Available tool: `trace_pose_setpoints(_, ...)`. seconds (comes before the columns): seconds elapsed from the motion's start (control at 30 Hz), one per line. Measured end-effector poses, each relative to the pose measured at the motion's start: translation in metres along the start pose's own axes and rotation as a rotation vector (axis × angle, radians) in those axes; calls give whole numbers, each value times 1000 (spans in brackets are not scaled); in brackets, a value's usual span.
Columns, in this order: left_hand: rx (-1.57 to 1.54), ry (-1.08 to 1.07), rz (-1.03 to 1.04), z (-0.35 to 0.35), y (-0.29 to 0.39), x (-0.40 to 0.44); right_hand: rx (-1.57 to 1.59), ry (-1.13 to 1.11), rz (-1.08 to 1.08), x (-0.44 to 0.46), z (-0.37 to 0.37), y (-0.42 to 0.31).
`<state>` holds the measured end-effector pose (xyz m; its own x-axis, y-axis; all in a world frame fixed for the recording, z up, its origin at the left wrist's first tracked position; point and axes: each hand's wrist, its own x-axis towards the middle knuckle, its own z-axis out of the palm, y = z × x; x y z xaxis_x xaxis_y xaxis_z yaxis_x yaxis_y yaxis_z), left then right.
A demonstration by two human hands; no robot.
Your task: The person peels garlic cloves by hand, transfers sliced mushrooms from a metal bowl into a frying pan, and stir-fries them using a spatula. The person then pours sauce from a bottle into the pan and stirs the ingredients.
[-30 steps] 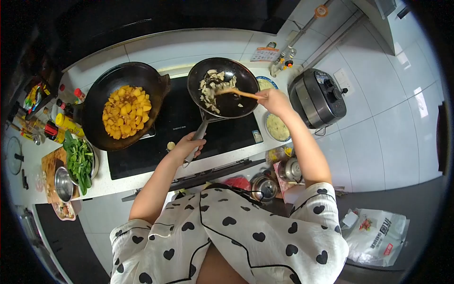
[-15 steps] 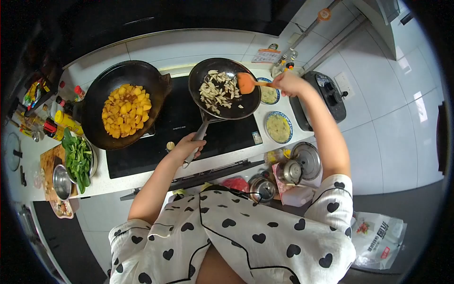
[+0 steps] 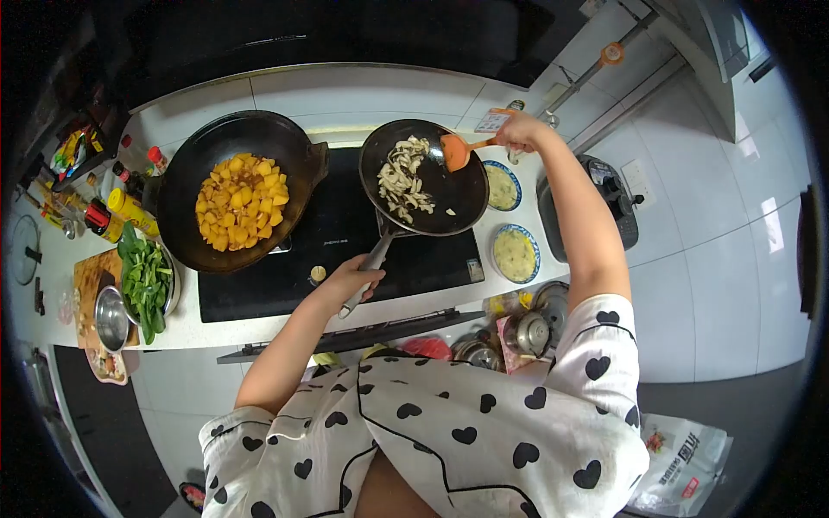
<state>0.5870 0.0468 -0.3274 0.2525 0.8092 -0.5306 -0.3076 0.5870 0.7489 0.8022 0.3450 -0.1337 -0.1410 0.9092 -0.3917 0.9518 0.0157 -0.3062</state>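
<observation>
My left hand (image 3: pixel 350 281) is wrapped round the light grey handle of a black frying pan (image 3: pixel 462 197) on the right side of the cooktop. Pale sliced pieces (image 3: pixel 401 177), which look like mushrooms, lie along the pan's left half, with one small bit apart at the lower right. Closed on the handle of an orange spatula (image 3: pixel 454 154), my right hand (image 3: pixel 522 132) is above the pan's upper right rim. The spatula's blade is tilted at the pan's right inner wall, apart from the main heap of slices.
A large wok (image 3: pixel 177 211) with yellow-orange chunks (image 3: pixel 242 202) stands left on the black cooktop (image 3: pixel 259 302). Leafy greens (image 3: pixel 144 281), a metal bowl (image 3: pixel 111 318) and bottles (image 3: pixel 131 210) are further left. Two patterned bowls (image 3: pixel 516 254) and a black appliance (image 3: pixel 604 194) stand right.
The spatula has turned and its blade now sits nearer the pan's upper right wall. The slices have shifted into a narrower heap on the left. The whole view has moved slightly.
</observation>
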Motion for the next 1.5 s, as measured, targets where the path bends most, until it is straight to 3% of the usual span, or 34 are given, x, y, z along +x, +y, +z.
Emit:
trace_pose_setpoints(0.1, -6, 23, -12, 2, 3, -2, -63, 27, -55, 27, 20, 1)
trace_pose_setpoints(0.13, -11, 22, -6, 2, 3, -2, 75, -43, -112, 30, 29, -1)
trace_pose_setpoints(0.2, -14, 19, 4, 2, 2, 0, 36, -114, -238, 24, 35, -8)
trace_pose_setpoints(0.3, -15, 8, 4, 0, 0, 1, -322, -56, -422, 27, 24, -17)
trace_pose_setpoints(0.47, -1, -25, 7, -1, 0, 3, -393, 161, -462, 4, 41, -37)
trace_pose_setpoints(0.57, 6, 2, 18, 1, 1, 0, -426, 59, -467, -28, 54, -42)
trace_pose_setpoints(0.67, 15, -5, 22, 0, -2, 1, -586, 115, -601, -63, 50, -25)
trace_pose_setpoints(0.87, 48, 6, -7, -1, -1, 5, -617, 189, -582, -116, 54, 11)
trace_pose_setpoints(1.1, 17, 15, -19, 2, 2, 2, -289, 438, -379, -63, 106, 35)
trace_pose_setpoints(1.2, -7, 3, -12, 0, 1, 1, -206, 367, -436, -58, 133, 48)
trace_pose_setpoints(1.33, 5, 13, -19, 1, 1, 1, -316, 271, -533, -106, 86, 50)
trace_pose_setpoints(1.4, -4, 6, -27, 0, 1, 3, -426, 189, -454, -140, 55, 40)
trace_pose_setpoints(1.5, 8, 18, 11, 2, 3, 1, -481, 211, -525, -141, 68, 52)
